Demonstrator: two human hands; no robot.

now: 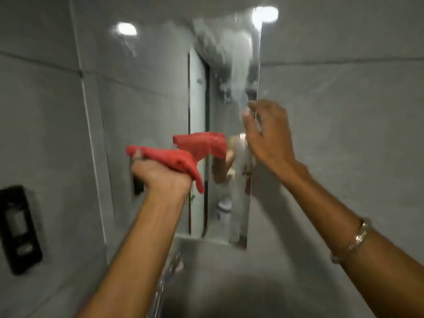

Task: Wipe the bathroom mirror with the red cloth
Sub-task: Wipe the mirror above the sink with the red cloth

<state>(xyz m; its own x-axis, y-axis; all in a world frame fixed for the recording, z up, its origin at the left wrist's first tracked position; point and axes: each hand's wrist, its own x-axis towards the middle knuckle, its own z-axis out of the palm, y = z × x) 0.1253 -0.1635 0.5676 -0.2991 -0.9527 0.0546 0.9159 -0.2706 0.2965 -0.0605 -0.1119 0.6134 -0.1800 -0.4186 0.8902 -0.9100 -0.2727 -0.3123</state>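
A person's left hand (160, 175) is gripping the red cloth (169, 158) bunched in its closed fingers against the mirror (160, 88), while the right hand's (267, 131) fingers are curling around the mirror's edge.

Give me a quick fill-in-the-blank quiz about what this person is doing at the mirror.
1. The red cloth is bunched in the ____ hand.
2. The right hand grips the mirror's ____ edge.
3. The bracelet sits on the ____ wrist.

Answers: left; right; right
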